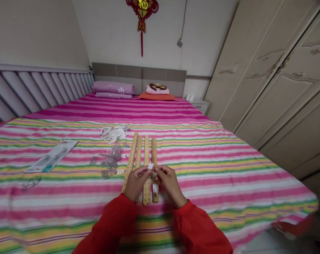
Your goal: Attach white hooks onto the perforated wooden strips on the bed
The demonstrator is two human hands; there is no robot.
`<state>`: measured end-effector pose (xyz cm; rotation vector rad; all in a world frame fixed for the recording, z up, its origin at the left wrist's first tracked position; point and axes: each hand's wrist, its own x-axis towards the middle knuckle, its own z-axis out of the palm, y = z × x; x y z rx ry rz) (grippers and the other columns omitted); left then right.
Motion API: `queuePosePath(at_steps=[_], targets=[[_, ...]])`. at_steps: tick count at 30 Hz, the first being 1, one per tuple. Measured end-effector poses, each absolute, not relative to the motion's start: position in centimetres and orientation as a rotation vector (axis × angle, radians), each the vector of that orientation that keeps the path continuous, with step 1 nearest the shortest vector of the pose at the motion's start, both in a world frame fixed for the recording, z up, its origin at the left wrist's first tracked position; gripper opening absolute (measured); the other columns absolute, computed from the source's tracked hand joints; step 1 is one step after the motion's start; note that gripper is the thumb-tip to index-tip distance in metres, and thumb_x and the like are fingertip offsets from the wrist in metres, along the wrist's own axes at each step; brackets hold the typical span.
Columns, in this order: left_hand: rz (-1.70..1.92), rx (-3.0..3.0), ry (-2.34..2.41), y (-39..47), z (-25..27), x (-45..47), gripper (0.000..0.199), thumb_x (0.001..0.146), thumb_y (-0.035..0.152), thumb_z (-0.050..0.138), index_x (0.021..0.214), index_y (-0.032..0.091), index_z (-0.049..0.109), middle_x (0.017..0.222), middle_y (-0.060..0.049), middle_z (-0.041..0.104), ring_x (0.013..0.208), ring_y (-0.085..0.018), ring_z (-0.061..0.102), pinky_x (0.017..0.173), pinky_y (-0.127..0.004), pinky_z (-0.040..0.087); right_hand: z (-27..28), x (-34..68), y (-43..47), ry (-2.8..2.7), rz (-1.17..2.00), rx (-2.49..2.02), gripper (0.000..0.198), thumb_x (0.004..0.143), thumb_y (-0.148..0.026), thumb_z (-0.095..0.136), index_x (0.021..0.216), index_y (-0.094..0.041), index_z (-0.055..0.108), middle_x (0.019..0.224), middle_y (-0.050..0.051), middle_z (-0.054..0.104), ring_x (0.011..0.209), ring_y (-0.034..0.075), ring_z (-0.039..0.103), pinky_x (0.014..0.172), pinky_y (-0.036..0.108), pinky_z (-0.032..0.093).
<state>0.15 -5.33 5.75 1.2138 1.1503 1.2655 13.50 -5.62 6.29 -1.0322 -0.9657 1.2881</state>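
My left hand [136, 180] is closed in a pinch on a small white piece [150, 166]. Close beside it, the fingers of my right hand [168, 179] are pinched on a small pale round piece [155, 174], whose exact kind is hard to make out. Both hands hover over several wooden strips with rows of holes, lying lengthwise on the striped bedspread. On the rightmost wooden strip [154, 151], near its close end, sits a white-backed hook [155, 189] with a metal loop. My left hand partly covers the two leftmost strips.
Left of the strips lie a pile of clear hooks [112, 158] and a heap of white scraps [114, 133]. Farther left are a flat package [52, 157] and some thin wire rings [31, 182]. Folded bedding [113, 88] lies by the headboard; a wardrobe [268, 77] stands right.
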Motion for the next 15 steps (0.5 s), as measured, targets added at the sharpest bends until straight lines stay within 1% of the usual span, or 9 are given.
queuePosePath(at_steps=[2,4,7,9,12,15], targets=[[1.189,1.06,1.104,-4.7,5.5,0.7,0.039,0.063,0.041,0.074,0.092,0.014,0.072,0.084,-0.007,0.073,0.082,-0.018,0.066,0.077,-0.03,0.052,6.2,14.2,-4.9,-0.952,1.271,-1.034,0.031,0.059,-0.04,0.077,0.078,-0.016,0.071,0.053,-0.001,0.062,0.045,0.01,0.05,0.042,0.022,0.037],[1.143,0.979,1.068,-3.9,5.1,1.2,0.043,0.061,0.043,0.075,0.091,0.013,0.073,0.08,-0.006,0.073,0.077,-0.016,0.065,0.073,-0.026,0.051,6.1,14.7,-4.1,-0.954,1.29,-1.024,0.03,0.057,-0.038,0.078,0.076,-0.016,0.071,0.054,-0.002,0.062,0.045,0.011,0.05,0.043,0.022,0.038],[1.096,1.034,1.072,-2.6,4.6,1.6,0.045,0.063,0.046,0.073,0.09,0.011,0.073,0.075,-0.006,0.071,0.069,-0.013,0.062,0.064,-0.023,0.047,5.7,15.0,-3.1,-0.948,1.308,-1.002,0.027,0.057,-0.037,0.078,0.068,-0.015,0.069,0.049,-0.003,0.06,0.043,0.009,0.049,0.044,0.022,0.04],[1.096,1.079,1.094,-1.7,4.4,1.8,0.045,0.062,0.046,0.073,0.09,0.01,0.072,0.073,-0.005,0.071,0.066,-0.013,0.061,0.061,-0.023,0.046,5.3,15.1,-2.4,-0.911,1.315,-1.007,0.026,0.057,-0.037,0.077,0.065,-0.015,0.067,0.049,-0.002,0.061,0.043,0.009,0.051,0.045,0.022,0.041],[1.138,1.102,1.16,-0.3,4.3,2.0,0.044,0.057,0.043,0.075,0.087,0.011,0.071,0.069,-0.003,0.069,0.063,-0.012,0.06,0.061,-0.024,0.046,4.5,15.1,-1.3,-0.852,1.347,-1.029,0.027,0.056,-0.037,0.076,0.064,-0.014,0.064,0.048,-0.001,0.063,0.043,0.01,0.053,0.045,0.021,0.042],[1.15,1.178,1.239,1.0,4.0,1.9,0.037,0.057,0.04,0.073,0.079,0.011,0.07,0.063,-0.002,0.066,0.06,-0.013,0.059,0.06,-0.026,0.047,3.7,15.0,-0.3,-0.819,1.364,-1.051,0.025,0.055,-0.035,0.076,0.061,-0.015,0.062,0.046,-0.001,0.062,0.041,0.01,0.054,0.044,0.02,0.042]])
